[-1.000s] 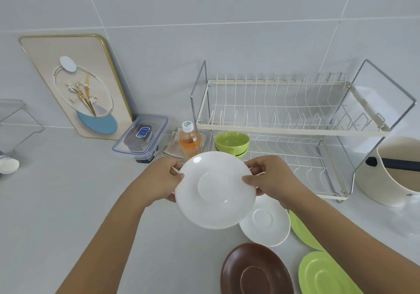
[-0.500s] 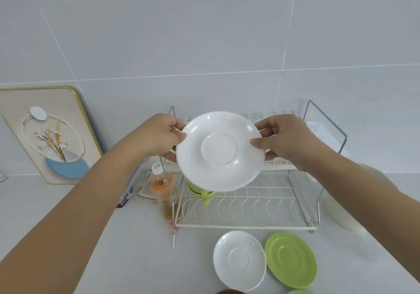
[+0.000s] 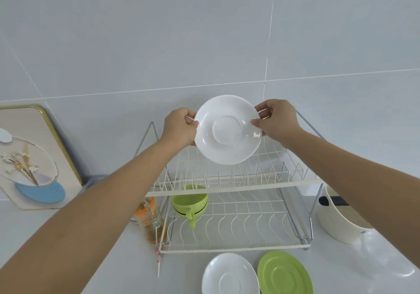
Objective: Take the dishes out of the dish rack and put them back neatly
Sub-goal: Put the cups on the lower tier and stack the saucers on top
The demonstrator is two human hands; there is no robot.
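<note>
Both hands' fingers pinch white saucer (image 3: 228, 130) rims: left hand (image 3: 179, 127), right hand (image 3: 276, 120); seemingly above dish rack (image 3: 227, 180) upper tier.

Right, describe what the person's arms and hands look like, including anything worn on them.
Both arms are bare as far as the frame shows: no sleeves, watch or bracelets in view. The left hand and right hand wear no gloves, and no rings show on the visible fingers. No marks or bandages can be seen.
</note>
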